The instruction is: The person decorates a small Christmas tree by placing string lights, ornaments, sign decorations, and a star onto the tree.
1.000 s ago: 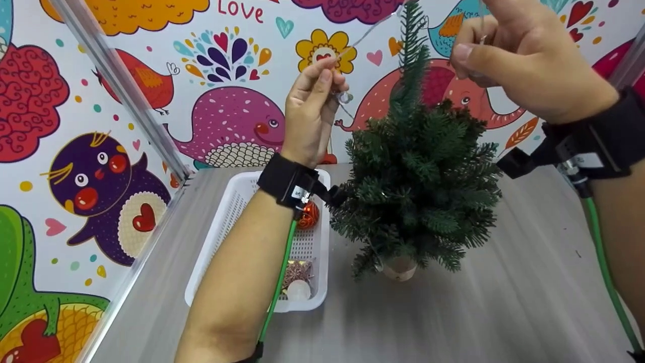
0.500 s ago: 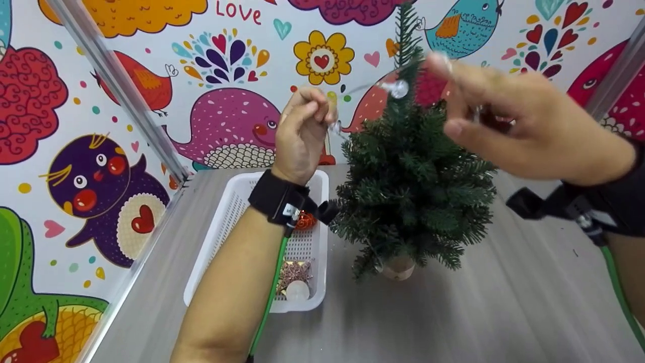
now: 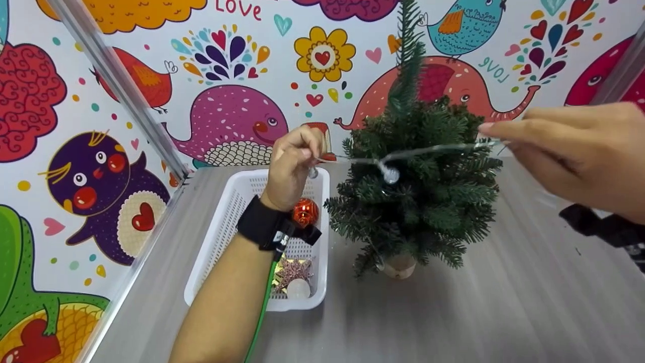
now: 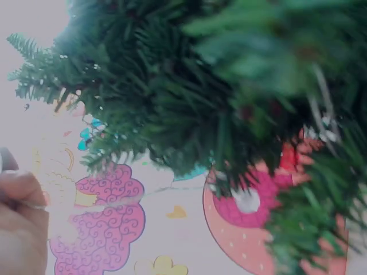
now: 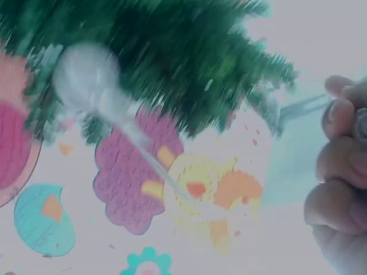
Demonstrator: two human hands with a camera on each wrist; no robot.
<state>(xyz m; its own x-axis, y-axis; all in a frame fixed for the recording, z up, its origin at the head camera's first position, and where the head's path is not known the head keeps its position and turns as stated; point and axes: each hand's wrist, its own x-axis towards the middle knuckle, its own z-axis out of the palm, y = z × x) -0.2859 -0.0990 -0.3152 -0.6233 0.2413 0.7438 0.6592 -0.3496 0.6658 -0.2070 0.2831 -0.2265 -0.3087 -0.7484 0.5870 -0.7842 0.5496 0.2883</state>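
Observation:
A small green artificial Christmas tree [image 3: 423, 196] stands upright on a pale round base [image 3: 400, 267]. A clear string of lights [image 3: 433, 149] stretches across its front between my hands, with one round bulb [image 3: 390, 175] hanging before the branches. To the left of the tree, my left hand [image 3: 289, 169] pinches the string, and another bulb [image 3: 313, 173] dangles by its fingers. At the far right, my right hand [image 3: 579, 156] holds the other stretch between thumb and fingers. In the right wrist view, that hand's curled fingers [image 5: 338, 189] show, and a bulb [image 5: 86, 77] blurs close to the lens.
Beneath my left hand is a white perforated basket [image 3: 201, 262] containing an orange-red bauble [image 3: 305, 212], a pink glittery star [image 3: 294, 271] and a white ball [image 3: 298, 289]. A patterned wall [image 3: 242, 116] with a metal post [image 3: 126, 91] closes off the back and left.
Both hands have come down from beside the treetop. The right hand has swung outward to the right, drawing the light string across the tree's front; the left hand has shifted slightly left.

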